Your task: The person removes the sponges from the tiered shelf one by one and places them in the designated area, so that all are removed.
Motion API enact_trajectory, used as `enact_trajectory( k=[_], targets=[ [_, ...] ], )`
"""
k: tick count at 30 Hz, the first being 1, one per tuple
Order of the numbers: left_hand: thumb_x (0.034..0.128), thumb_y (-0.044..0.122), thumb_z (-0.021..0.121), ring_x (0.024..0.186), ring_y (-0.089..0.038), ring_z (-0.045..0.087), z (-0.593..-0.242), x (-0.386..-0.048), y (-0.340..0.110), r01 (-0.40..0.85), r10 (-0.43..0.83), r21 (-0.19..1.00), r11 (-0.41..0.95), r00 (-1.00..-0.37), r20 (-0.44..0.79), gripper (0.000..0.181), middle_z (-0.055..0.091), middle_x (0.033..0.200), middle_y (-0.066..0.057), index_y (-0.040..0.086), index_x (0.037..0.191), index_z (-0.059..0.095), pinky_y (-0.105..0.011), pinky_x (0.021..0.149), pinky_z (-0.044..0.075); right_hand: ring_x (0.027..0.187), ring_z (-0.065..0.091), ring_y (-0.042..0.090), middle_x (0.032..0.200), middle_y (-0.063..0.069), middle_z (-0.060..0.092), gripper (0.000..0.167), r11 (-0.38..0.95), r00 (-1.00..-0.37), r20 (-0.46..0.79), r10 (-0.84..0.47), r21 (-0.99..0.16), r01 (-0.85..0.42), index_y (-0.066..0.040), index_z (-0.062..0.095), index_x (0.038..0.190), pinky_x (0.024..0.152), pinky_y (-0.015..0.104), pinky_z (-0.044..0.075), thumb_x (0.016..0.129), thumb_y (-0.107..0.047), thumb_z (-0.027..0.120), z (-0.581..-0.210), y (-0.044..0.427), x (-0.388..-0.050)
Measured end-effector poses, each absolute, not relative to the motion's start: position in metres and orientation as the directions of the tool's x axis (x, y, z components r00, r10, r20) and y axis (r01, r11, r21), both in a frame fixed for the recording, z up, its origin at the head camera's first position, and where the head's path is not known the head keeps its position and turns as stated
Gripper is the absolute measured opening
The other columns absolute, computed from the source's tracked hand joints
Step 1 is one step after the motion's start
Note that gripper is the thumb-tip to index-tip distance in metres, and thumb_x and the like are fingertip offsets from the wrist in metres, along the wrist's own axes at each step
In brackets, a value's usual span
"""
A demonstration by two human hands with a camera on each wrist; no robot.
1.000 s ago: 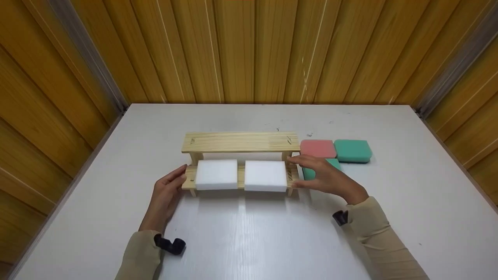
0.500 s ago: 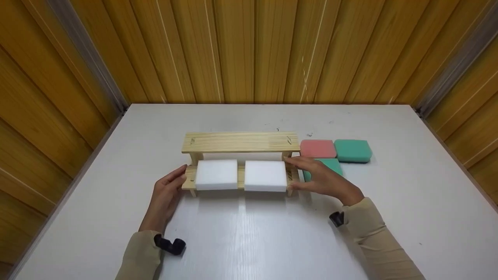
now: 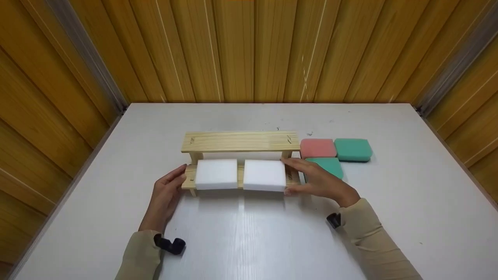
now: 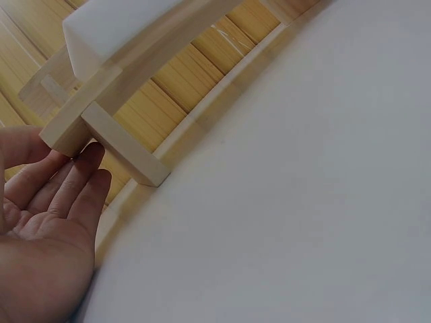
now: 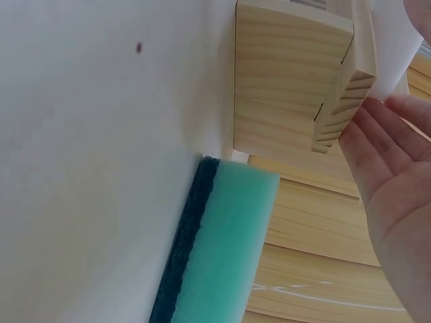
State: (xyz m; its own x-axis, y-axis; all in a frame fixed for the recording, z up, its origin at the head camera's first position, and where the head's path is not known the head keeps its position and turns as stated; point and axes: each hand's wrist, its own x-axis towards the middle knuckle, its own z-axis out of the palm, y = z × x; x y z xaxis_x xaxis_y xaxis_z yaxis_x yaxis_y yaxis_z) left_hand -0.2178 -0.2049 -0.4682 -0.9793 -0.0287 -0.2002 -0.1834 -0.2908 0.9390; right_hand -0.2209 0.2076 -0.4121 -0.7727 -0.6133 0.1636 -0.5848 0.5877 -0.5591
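On the lower board of a two-step wooden rack (image 3: 241, 141) lie two white blocks, the left block (image 3: 216, 174) and the right block (image 3: 264, 175), with a narrow gap between them. My left hand (image 3: 165, 196) pinches the board's left end; in the left wrist view that hand (image 4: 50, 235) has its thumb at the board end (image 4: 74, 121) and fingers beneath. My right hand (image 3: 323, 182) holds the right block by its right corners, index finger behind and thumb in front. The right wrist view shows the hand's fingers (image 5: 384, 141) beside the rack (image 5: 289, 87), partly hiding the block.
Right of the rack lie a pink sponge (image 3: 318, 148), a green sponge (image 3: 353, 149) and a nearer green sponge (image 3: 328, 167), close to my right hand. They rest on the white table (image 3: 241, 237), which meets a wooden slatted wall (image 3: 268, 50) at the back.
My right hand has moved left, from the board's right end onto the right block, and that block has shifted very slightly left. The left hand has stayed in place.
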Motion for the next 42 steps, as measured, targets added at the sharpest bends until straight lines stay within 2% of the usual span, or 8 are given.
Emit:
enact_trajectory(
  k=[8, 14, 24, 29, 42],
  targets=[
    [0.0959, 0.004, 0.053, 0.14, -0.019, 0.037, -0.468, -0.217, -0.205, -0.191, -0.037, 0.944, -0.27, -0.977, -0.209, 0.049, 0.037, 0.153, -0.01, 0.001, 0.144, 0.041, -0.018, 0.103, 0.046, 0.138, 0.038, 0.027, 0.151, 0.006, 0.04, 0.089, 0.594, -0.794, 0.132, -0.593, -0.593, -0.543, -0.015, 0.037, 0.149, 0.112, 0.051, 0.038, 0.075, -0.047, 0.077, -0.414, 0.2, -0.223],
    [0.0963, 0.003, 0.051, 0.14, -0.019, 0.038, -0.469, -0.218, -0.205, -0.183, -0.033, 0.939, -0.292, -0.979, -0.202, 0.048, 0.039, 0.152, -0.009, 0.001, 0.143, 0.042, -0.019, 0.103, 0.046, 0.138, 0.038, 0.026, 0.15, 0.008, 0.04, 0.09, 0.574, -0.783, 0.166, -0.599, -0.593, -0.565, -0.013, 0.036, 0.149, 0.112, 0.051, 0.038, 0.076, -0.047, 0.077, -0.417, 0.196, -0.224],
    [0.0962, 0.002, 0.052, 0.139, -0.019, 0.039, -0.471, -0.218, -0.205, -0.172, -0.031, 0.941, -0.293, -0.981, -0.189, 0.047, 0.039, 0.151, -0.011, 0.0, 0.143, 0.042, -0.019, 0.103, 0.047, 0.133, 0.041, 0.022, 0.146, 0.005, 0.042, 0.084, 0.599, -0.804, 0.128, -0.58, -0.602, -0.528, -0.016, 0.038, 0.148, 0.112, 0.048, 0.039, 0.079, -0.049, 0.074, -0.417, 0.191, -0.225],
    [0.0967, 0.002, 0.051, 0.14, -0.02, 0.038, -0.471, -0.218, -0.205, -0.17, -0.027, 0.934, -0.313, -0.982, -0.188, 0.047, 0.038, 0.151, -0.011, -0.001, 0.143, 0.041, -0.019, 0.103, 0.046, 0.131, 0.043, 0.021, 0.145, 0.005, 0.045, 0.083, 0.601, -0.802, 0.144, -0.58, -0.589, -0.541, -0.013, 0.039, 0.147, 0.11, 0.047, 0.041, 0.08, -0.049, 0.074, -0.419, 0.191, -0.225],
    [0.0967, 0.003, 0.052, 0.141, -0.019, 0.035, -0.472, -0.218, -0.206, -0.171, -0.024, 0.931, -0.322, -0.982, -0.189, 0.048, 0.037, 0.152, -0.009, 0.0, 0.143, 0.041, -0.018, 0.104, 0.045, 0.127, 0.047, 0.019, 0.141, 0.003, 0.048, 0.079, 0.585, -0.793, 0.187, -0.58, -0.582, -0.565, -0.016, 0.044, 0.144, 0.108, 0.045, 0.044, 0.079, -0.048, 0.075, -0.42, 0.191, -0.225]
  ],
)
